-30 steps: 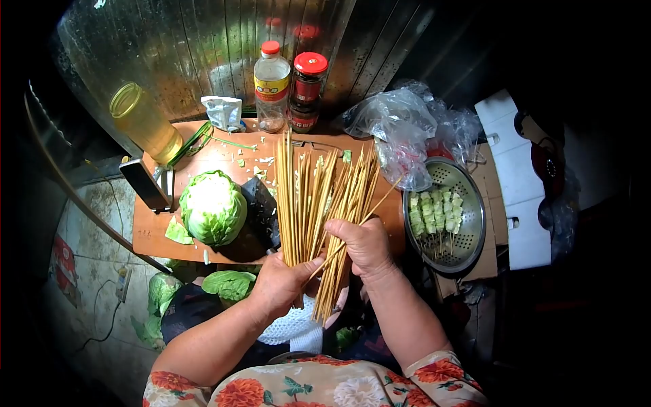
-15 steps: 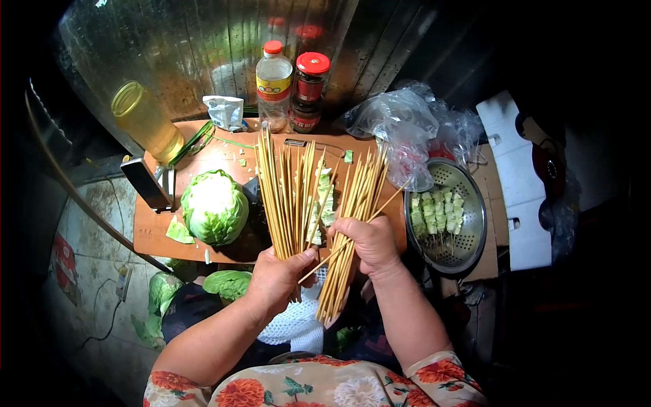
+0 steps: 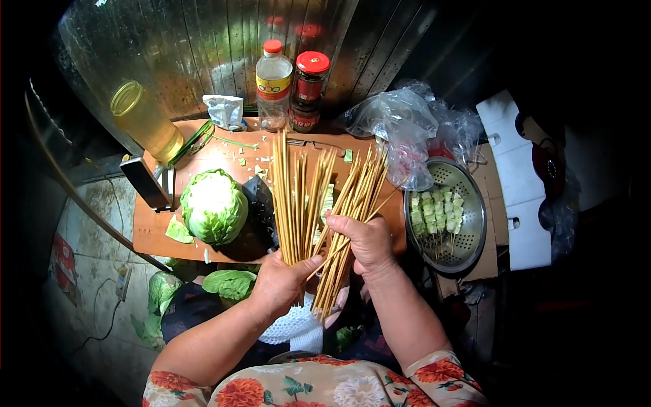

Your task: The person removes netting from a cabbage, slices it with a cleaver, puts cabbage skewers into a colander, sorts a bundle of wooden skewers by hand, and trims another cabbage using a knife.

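My left hand [image 3: 279,285] is closed around a bundle of bamboo skewers [image 3: 293,210] that stands up over the board. Another bundle of bamboo skewers [image 3: 356,197] is gripped by my right hand [image 3: 366,244], tilted with its upper ends to the right. The two bundles are close together, and a few sticks cross between them near my thumbs. Behind the skewers, pieces of cut cabbage [image 3: 327,203] show in part. A cabbage head [image 3: 214,207] sits on the wooden board [image 3: 152,227], left of my hands, beside a dark blade-like shape [image 3: 260,203] that is partly hidden.
A metal colander [image 3: 479,224] on the right holds several skewers of cabbage. At the back stand a clear bottle [image 3: 274,102], red-lidded jars [image 3: 312,81] and a plastic bag [image 3: 400,122]. A phone [image 3: 146,183] and a yellowish container [image 3: 146,122] are on the left.
The left bundle has shifted right, closer to the right one, uncovering more of the dark shape beside the cabbage. My right hand has moved slightly left with its skewers.
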`<action>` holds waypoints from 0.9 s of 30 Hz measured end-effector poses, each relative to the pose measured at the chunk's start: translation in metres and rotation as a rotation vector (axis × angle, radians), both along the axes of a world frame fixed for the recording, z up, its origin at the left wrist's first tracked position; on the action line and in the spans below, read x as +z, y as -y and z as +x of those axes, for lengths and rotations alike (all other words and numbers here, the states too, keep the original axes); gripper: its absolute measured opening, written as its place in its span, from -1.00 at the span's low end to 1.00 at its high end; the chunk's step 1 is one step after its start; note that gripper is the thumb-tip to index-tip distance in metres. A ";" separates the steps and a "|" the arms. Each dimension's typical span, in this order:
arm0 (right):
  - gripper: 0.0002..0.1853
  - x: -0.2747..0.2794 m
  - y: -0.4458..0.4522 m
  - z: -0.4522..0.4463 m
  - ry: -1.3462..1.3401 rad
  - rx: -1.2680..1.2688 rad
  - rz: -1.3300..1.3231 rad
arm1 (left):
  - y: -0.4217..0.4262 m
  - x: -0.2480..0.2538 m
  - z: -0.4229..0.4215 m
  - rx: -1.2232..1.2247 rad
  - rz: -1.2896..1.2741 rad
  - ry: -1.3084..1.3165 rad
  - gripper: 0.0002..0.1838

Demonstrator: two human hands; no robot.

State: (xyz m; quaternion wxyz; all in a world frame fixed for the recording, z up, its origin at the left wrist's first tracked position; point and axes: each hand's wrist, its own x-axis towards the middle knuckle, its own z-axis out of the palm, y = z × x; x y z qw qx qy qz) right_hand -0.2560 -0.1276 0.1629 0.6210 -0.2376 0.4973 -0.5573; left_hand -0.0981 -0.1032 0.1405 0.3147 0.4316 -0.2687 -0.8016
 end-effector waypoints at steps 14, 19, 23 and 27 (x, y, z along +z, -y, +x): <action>-0.83 -0.002 0.001 -0.004 -0.037 -0.010 -0.025 | -0.001 0.006 -0.001 0.200 0.088 -0.142 -0.78; -0.87 0.001 0.001 -0.012 -0.109 -0.021 -0.003 | 0.005 -0.003 -0.001 0.296 0.072 -0.088 -0.84; -0.84 -0.001 0.001 -0.018 -0.130 0.066 -0.035 | 0.008 -0.001 -0.001 0.304 0.085 -0.046 -0.87; -0.82 -0.004 -0.001 -0.005 -0.053 0.057 -0.014 | 0.007 0.005 0.000 0.085 0.083 0.017 -0.87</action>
